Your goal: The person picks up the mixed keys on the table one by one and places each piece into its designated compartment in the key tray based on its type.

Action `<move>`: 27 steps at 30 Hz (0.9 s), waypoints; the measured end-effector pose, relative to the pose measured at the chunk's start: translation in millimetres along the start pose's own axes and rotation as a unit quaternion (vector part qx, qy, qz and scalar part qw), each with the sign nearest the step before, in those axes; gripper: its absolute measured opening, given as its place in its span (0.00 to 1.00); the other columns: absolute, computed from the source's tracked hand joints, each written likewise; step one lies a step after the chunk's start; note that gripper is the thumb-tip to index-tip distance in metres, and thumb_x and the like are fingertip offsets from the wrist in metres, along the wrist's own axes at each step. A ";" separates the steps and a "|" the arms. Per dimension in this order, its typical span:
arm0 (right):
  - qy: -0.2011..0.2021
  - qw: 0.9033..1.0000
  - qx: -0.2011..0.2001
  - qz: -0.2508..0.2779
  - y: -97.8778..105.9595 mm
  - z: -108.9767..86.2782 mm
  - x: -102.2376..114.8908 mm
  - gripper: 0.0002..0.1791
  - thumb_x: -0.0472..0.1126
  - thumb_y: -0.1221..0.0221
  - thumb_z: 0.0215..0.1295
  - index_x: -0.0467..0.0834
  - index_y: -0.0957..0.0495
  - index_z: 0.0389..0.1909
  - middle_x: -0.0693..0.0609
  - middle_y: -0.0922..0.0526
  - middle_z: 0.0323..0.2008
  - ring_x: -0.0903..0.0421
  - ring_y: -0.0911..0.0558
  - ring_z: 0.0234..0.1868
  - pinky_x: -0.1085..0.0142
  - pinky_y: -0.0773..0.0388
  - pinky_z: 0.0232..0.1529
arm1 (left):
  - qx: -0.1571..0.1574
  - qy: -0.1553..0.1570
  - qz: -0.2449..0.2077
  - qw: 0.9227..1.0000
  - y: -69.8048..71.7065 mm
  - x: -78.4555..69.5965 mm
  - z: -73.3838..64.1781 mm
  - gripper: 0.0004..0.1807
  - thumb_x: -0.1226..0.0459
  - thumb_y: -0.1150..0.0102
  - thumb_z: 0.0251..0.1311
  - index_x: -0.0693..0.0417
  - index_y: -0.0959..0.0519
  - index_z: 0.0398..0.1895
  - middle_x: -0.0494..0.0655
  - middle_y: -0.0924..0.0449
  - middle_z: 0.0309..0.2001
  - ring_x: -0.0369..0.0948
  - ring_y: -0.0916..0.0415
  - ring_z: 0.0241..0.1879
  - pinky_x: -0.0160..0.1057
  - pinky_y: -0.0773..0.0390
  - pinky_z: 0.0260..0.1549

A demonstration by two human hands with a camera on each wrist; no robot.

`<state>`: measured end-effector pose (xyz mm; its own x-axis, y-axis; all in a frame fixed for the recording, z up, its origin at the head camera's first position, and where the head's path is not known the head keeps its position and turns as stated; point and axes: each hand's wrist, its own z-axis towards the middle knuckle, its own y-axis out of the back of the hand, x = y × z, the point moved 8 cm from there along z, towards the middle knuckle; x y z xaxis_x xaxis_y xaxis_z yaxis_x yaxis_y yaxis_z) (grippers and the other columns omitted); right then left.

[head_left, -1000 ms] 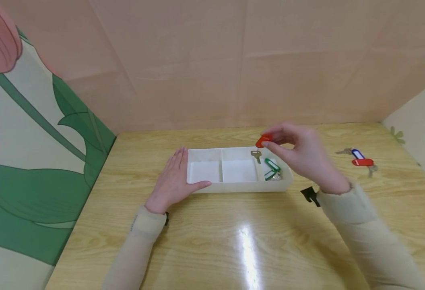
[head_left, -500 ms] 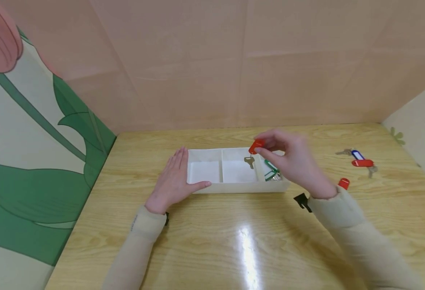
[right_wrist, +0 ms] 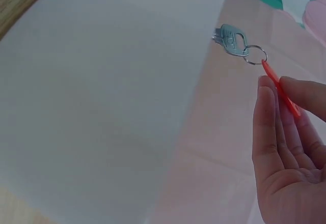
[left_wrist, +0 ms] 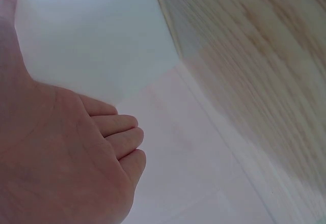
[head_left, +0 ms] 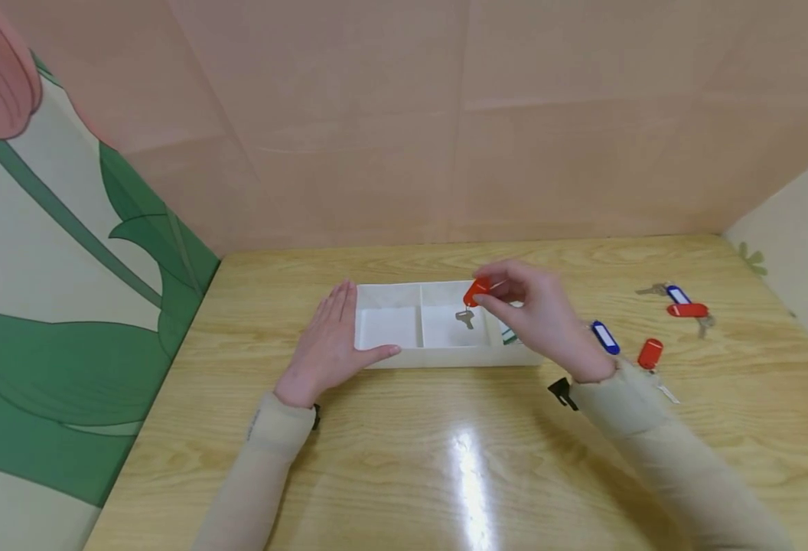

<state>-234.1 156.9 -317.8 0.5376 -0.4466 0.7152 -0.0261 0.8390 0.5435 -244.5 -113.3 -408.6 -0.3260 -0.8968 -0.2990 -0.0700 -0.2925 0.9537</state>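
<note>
My right hand (head_left: 531, 310) pinches a red key tag (head_left: 476, 292) between thumb and fingers. From its ring hangs a metal key (head_left: 465, 318), over the middle compartment of the white tray (head_left: 445, 357). In the right wrist view the tag (right_wrist: 279, 87) is seen edge-on, and the key (right_wrist: 232, 40) dangles from a thin ring. My left hand (head_left: 328, 337) lies with straight fingers against the tray's left end, thumb along the front rim. Green key tags (head_left: 508, 334) lie in the right compartment, mostly hidden behind my right hand.
On the wooden table to the right lie a blue tag (head_left: 605, 337) near my right wrist and a red tag (head_left: 650, 353) with a key. Farther right, another blue tag (head_left: 678, 295) and red tag (head_left: 688, 310) lie together with keys. A wall stands behind the table.
My right hand has moved left and slightly down, carrying the red key tag from over the right compartment to over the middle one. A blue and a red tag by its wrist have come into view.
</note>
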 end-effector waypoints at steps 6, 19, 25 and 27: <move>-0.021 1.000 0.012 -0.001 -12.9 5.6 -8.5 0.15 0.29 0.31 0.63 0.39 0.17 0.51 0.49 0.13 0.42 0.50 0.12 0.35 0.69 0.16 0.36 | -0.003 0.000 0.002 1.000 0.5 -0.6 0.3 0.73 0.16 0.62 0.50 0.62 0.64 0.81 0.57 0.66 0.82 0.47 0.68 0.80 0.45 0.64 0.76; -0.050 0.999 0.012 0.011 -31.4 20.8 -19.0 0.14 0.31 0.31 0.64 0.40 0.20 0.48 0.49 0.15 0.44 0.52 0.12 0.37 0.60 0.14 0.41 | -0.001 -0.001 0.001 1.000 -0.3 -1.2 0.3 0.72 0.17 0.61 0.51 0.62 0.65 0.81 0.55 0.68 0.82 0.47 0.68 0.80 0.45 0.64 0.76; -0.066 0.997 0.018 0.025 -36.6 26.9 -22.9 0.14 0.31 0.31 0.64 0.39 0.21 0.48 0.48 0.16 0.45 0.52 0.12 0.39 0.58 0.14 0.45 | 0.000 0.004 -0.002 1.000 -0.6 -0.9 0.8 0.73 0.17 0.61 0.50 0.62 0.64 0.81 0.55 0.68 0.82 0.46 0.69 0.80 0.45 0.64 0.76; -0.070 0.997 0.016 0.031 -37.9 28.9 -23.2 0.14 0.30 0.31 0.64 0.39 0.21 0.48 0.48 0.16 0.45 0.51 0.12 0.39 0.58 0.14 0.45 | -0.002 0.003 -0.002 1.000 -0.5 -1.1 1.0 0.73 0.16 0.61 0.50 0.62 0.64 0.81 0.56 0.67 0.82 0.47 0.69 0.80 0.45 0.64 0.76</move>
<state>-269.9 126.4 -342.3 0.4109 -0.4357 0.8008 -0.0841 0.8566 0.5092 -245.1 -111.9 -408.7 -0.3193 -0.8981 -0.3024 -0.0681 -0.2966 0.9526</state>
